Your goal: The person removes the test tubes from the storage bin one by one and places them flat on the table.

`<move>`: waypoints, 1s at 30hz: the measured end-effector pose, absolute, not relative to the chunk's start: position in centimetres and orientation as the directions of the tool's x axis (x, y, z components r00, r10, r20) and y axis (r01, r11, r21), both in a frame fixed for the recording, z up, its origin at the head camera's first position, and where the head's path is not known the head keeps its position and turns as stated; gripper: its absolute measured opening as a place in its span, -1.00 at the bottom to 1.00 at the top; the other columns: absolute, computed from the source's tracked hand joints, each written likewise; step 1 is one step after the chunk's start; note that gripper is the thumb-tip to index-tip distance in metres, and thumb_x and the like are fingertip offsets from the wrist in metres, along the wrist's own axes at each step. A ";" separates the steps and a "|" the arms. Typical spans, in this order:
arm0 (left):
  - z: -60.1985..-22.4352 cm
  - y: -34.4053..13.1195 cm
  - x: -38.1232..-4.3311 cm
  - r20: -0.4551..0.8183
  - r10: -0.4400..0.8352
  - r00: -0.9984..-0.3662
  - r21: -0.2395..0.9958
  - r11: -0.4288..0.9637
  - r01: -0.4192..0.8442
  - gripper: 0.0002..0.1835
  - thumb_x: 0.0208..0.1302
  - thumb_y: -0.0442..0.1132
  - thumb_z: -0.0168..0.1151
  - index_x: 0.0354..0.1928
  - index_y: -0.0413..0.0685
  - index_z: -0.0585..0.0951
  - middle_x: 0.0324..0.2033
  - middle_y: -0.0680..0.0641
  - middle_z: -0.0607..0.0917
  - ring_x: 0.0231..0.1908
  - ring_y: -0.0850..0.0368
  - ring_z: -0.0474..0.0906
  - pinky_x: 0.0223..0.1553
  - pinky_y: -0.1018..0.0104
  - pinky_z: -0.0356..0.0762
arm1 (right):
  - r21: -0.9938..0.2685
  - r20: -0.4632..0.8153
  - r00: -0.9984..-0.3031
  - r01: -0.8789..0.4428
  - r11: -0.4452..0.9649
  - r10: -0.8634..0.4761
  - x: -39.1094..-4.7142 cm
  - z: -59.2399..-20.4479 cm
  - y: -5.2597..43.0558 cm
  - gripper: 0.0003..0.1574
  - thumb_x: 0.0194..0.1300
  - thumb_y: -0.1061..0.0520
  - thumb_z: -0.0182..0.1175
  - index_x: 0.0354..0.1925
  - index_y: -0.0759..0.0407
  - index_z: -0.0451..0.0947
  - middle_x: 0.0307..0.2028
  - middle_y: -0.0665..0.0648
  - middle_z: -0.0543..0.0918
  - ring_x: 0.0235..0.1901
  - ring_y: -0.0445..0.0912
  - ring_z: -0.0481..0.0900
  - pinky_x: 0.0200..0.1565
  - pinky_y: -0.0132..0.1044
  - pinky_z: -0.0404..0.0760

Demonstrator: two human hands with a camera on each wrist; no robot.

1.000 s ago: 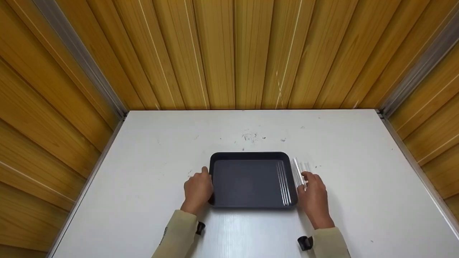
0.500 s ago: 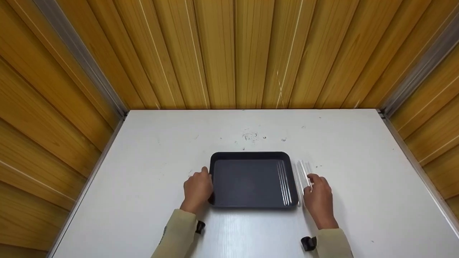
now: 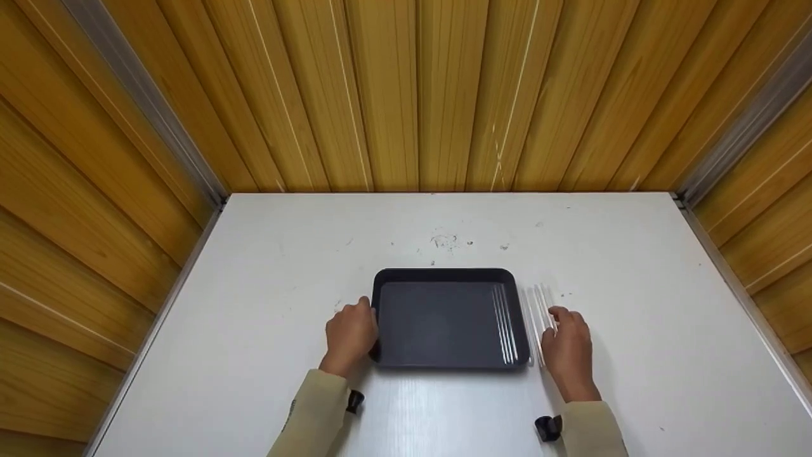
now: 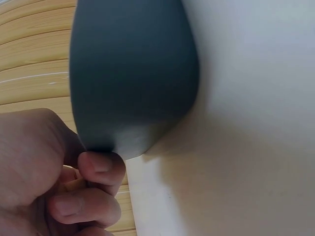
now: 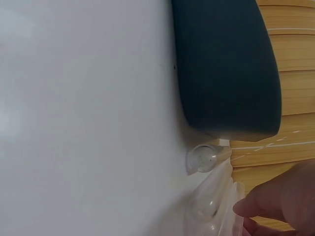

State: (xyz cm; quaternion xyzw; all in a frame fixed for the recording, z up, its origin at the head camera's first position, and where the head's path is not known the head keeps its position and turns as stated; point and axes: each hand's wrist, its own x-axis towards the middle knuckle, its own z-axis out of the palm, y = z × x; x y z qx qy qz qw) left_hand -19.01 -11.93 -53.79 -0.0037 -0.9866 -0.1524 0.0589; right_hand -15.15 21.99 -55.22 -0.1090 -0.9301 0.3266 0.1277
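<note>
My left hand holds the left rim of a dark grey rectangular tray, its fingers curled at the tray's edge in the left wrist view. Along the inside right of the tray lie several slender, shiny clear tubes. Just outside its right wall are more clear test tubes on the table; a rounded end shows on one tube in the right wrist view. My right hand is at the rightmost of these, thumb and fingers bent around a clear test tube. Its fingertips are partly hidden.
The white table bears small dark marks behind the tray. Yellow wood-patterned panels rise at the back and both sides, with grey metal strips at the corners.
My right hand has shifted slightly right, away from the tray's edge, and the clear tubes beside the tray now lie more spread out. The left hand keeps its hold on the tray.
</note>
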 end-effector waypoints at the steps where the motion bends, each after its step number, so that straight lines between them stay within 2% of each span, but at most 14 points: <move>1: -53.8 -11.9 -19.0 0.115 -0.011 -0.993 0.302 0.953 0.024 -0.82 0.35 -0.20 0.16 -0.32 -0.18 0.59 -0.54 -0.20 0.69 -0.60 -0.07 0.61 -0.61 0.07 0.45 | -0.634 0.169 -0.944 0.116 0.764 0.284 -15.1 -55.2 22.0 -0.58 0.26 0.41 0.02 0.10 0.48 0.44 -0.05 0.46 0.52 -0.02 0.29 0.50 0.00 0.11 0.45; 14: -53.9 -12.0 -19.1 0.107 -0.010 -0.994 0.313 0.949 0.024 -0.81 0.35 -0.20 0.15 -0.33 -0.18 0.59 -0.55 -0.19 0.68 -0.60 -0.06 0.60 -0.61 0.08 0.44 | -0.635 0.184 -0.938 0.116 0.764 0.295 -15.1 -55.0 22.0 -0.63 0.26 0.41 0.06 0.05 0.47 0.47 -0.07 0.45 0.53 -0.07 0.29 0.55 -0.04 0.09 0.50; 26: -53.8 -11.9 -19.0 0.124 -0.020 -0.992 0.311 0.950 0.020 -0.83 0.34 -0.22 0.17 -0.32 -0.20 0.60 -0.57 -0.19 0.69 -0.63 -0.04 0.60 -0.64 0.10 0.45 | -0.641 0.247 -0.923 0.074 0.764 0.296 -14.9 -54.2 20.8 -0.64 0.26 0.39 0.10 0.03 0.43 0.50 -0.12 0.39 0.57 -0.14 0.21 0.58 -0.12 0.06 0.53; 30: -54.0 -11.9 -19.0 0.122 -0.016 -0.992 0.317 0.948 0.024 -0.82 0.35 -0.21 0.16 -0.30 -0.20 0.60 -0.55 -0.19 0.69 -0.61 -0.06 0.61 -0.63 0.09 0.45 | -0.650 0.223 -0.930 0.082 0.756 0.293 -14.9 -53.8 20.3 -0.64 0.27 0.37 0.10 0.05 0.41 0.49 -0.10 0.38 0.56 -0.12 0.19 0.58 -0.10 0.05 0.53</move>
